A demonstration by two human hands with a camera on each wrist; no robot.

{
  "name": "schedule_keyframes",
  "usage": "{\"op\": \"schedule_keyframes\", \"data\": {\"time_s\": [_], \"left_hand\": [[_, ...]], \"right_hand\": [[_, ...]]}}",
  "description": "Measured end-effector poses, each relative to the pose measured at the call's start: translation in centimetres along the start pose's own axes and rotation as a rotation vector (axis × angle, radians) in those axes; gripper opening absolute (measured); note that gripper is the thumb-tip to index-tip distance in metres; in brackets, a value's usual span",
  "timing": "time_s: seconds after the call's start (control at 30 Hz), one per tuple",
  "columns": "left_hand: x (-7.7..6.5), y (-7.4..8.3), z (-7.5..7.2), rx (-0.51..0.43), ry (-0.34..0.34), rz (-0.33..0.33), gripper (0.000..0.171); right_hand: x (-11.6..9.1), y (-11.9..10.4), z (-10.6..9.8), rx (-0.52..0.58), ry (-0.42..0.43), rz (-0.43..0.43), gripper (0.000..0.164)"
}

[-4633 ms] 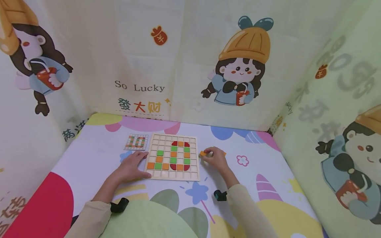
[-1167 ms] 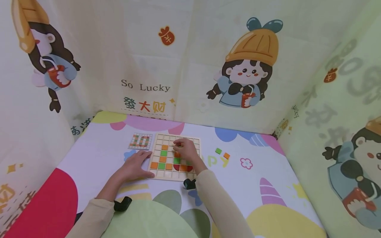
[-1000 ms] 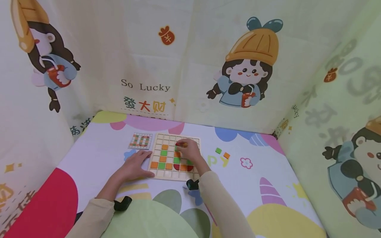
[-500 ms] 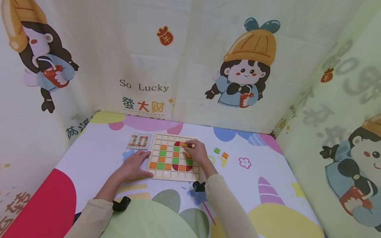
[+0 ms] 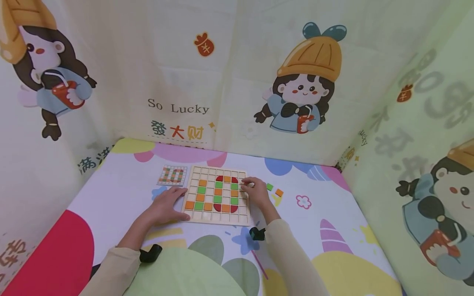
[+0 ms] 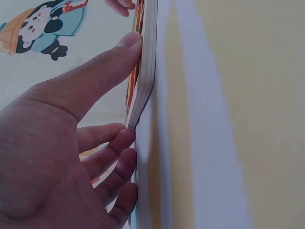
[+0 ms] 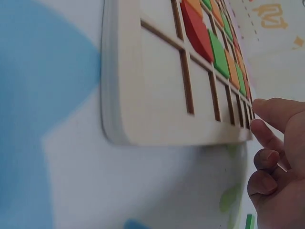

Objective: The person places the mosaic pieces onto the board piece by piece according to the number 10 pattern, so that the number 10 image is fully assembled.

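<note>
A square wooden grid board (image 5: 218,218) lies flat on the table, with orange, green and red tiles in its cells forming a "10". My left hand (image 5: 164,205) rests at its left edge. In the left wrist view the thumb (image 6: 102,71) lies on the board's rim and the fingertips (image 6: 126,136) touch its side. My right hand (image 5: 257,193) is at the right edge, thumb and index finger close to the rim. The right wrist view shows the right hand (image 7: 281,157) with the outer fingers bent and nothing visible between thumb and index finger.
A small pattern card (image 5: 172,175) showing a similar "10" lies left of the board. Beyond the right hand are a loose green tile (image 5: 269,187) and a loose orange tile (image 5: 279,193). A printed curtain (image 5: 237,82) stands behind the patterned table.
An orange tile has been added atop the "1" since the oldest frame. My right hand moved from over the top of the "0" rightward to the board's edge. My left hand stayed put.
</note>
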State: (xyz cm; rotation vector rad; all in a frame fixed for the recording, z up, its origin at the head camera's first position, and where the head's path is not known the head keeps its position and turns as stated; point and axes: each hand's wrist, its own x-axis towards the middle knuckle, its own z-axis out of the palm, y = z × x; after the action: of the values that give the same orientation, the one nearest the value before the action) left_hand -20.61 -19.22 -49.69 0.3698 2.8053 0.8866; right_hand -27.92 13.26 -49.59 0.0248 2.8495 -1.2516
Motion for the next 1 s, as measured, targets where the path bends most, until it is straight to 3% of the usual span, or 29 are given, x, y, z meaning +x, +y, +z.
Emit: {"op": "schedule_keyframes", "data": {"time_s": [0.33,0.57,1.0], "left_hand": [[-0.1,0.0,-0.1,-0.031,-0.009,-0.023,0.1],[0.0,0.3,-0.1,-0.05,-0.024,-0.038,0.101],[0.1,0.3,-0.1,-0.065,-0.02,-0.019,0.101]], "right_hand": [[0.2,1.7,-2.2,-0.039,0.042,0.018,0.026],[0.1,3.3,-4.2,-0.077,0.113,-0.015,0.027],[-0.1,5.1,-6.4,-0.124,0.124,0.068,0.033]]}}
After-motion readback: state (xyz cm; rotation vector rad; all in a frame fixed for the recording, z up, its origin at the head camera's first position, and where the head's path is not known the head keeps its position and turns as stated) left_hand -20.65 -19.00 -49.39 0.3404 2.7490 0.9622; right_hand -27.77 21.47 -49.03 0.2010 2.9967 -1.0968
